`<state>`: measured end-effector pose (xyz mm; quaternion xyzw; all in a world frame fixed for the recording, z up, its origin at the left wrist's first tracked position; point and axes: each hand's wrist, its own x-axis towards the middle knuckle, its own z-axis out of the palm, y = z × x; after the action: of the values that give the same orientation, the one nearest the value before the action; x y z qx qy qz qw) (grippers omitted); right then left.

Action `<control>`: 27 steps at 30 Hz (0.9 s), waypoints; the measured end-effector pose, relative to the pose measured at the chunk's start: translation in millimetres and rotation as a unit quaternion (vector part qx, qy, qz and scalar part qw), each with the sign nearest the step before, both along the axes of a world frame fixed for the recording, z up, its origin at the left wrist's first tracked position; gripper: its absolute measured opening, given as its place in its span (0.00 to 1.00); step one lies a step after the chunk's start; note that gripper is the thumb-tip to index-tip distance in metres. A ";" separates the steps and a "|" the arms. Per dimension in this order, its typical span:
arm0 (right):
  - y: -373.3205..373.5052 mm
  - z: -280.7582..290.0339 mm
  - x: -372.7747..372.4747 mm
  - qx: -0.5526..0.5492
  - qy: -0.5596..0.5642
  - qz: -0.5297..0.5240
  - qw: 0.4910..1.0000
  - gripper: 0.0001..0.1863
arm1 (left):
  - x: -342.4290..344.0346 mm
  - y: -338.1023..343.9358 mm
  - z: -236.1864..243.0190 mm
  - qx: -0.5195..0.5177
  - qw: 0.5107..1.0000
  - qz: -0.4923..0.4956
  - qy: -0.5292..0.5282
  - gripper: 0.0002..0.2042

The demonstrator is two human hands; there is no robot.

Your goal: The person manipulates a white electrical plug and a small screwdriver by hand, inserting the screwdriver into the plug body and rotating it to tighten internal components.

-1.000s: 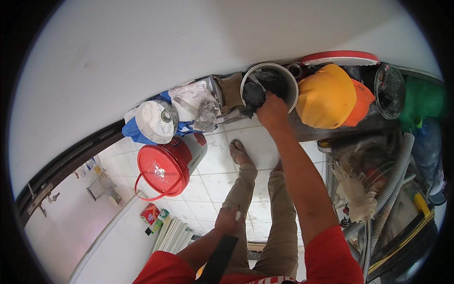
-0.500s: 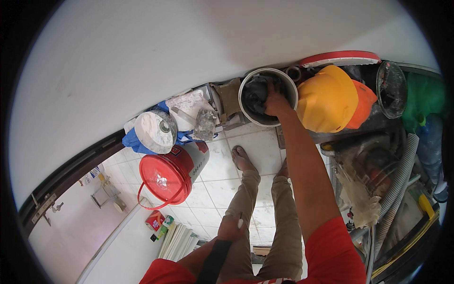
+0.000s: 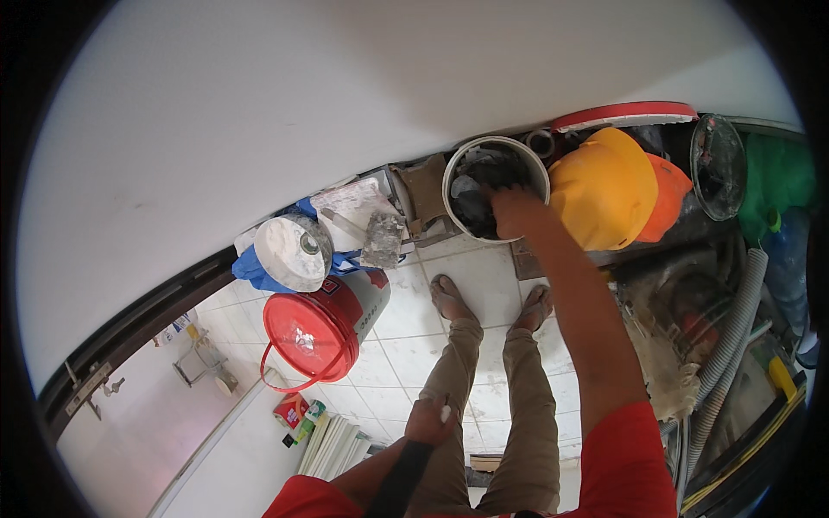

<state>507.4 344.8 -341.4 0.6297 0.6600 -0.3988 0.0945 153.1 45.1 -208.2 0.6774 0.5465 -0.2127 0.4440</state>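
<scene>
At the wall stands a white-rimmed bucket [image 3: 542, 171] with crumpled dark, plastic-like material [image 3: 473, 207] inside. My right hand [image 3: 516, 211] reaches over its near right rim into that material. The fingertips are buried in it, so their grip is hidden. Low in front of my legs, my left hand [image 3: 425, 421] is closed around a small object whose white end [image 3: 446, 414] pokes out. Most of that object is covered by the fingers. Right beside the bucket rests a yellow hard hat [image 3: 604, 190], against an orange one [image 3: 667, 198].
A red-lidded bucket [image 3: 306, 337] stands on the tiles at left, below a plaster-smeared bowl [image 3: 294, 252] and a dusty trowel-like tool [image 3: 382, 240]. Corrugated hoses [image 3: 732, 324] and dusty equipment crowd the right. A red-edged lid [image 3: 623, 115] leans on the wall.
My right hand has shifted toward the bucket's near right side, and the dark material lies differently, with a greyer piece showing at left. My left hand keeps its hold. The view has shifted slightly.
</scene>
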 end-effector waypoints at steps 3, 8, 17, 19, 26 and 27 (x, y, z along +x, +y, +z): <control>21.3 7.8 22.0 -0.047 0.174 -0.115 0.977 0.23 | -1.6 -3.8 -1.7 0.003 1.000 0.003 -0.015 0.24; 45.3 -76.1 16.9 0.101 0.220 -0.181 0.953 0.24 | -5.4 2.6 -5.9 -0.027 0.999 -0.004 -0.017 0.24; 49.6 -38.6 -1.0 0.099 0.164 -0.200 0.961 0.22 | -1.5 2.8 0.8 -0.045 0.999 0.001 0.007 0.25; 50.7 -47.5 0.6 0.109 0.150 -0.269 0.945 0.21 | -1.1 3.5 -1.3 -0.045 0.999 0.006 -0.006 0.25; 68.9 -52.1 -28.7 0.052 -0.034 -0.110 0.992 0.15 | 1.6 10.1 3.8 -0.054 0.999 0.003 -0.003 0.26; 67.6 -57.4 -35.2 0.078 -0.040 -0.115 0.990 0.15 | -1.0 7.7 3.9 -0.055 0.998 0.001 0.003 0.27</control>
<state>472.2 412.5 -398.8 0.7220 0.6083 -0.3288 0.0245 152.1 52.8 -204.4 0.6507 0.5363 -0.2435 0.4792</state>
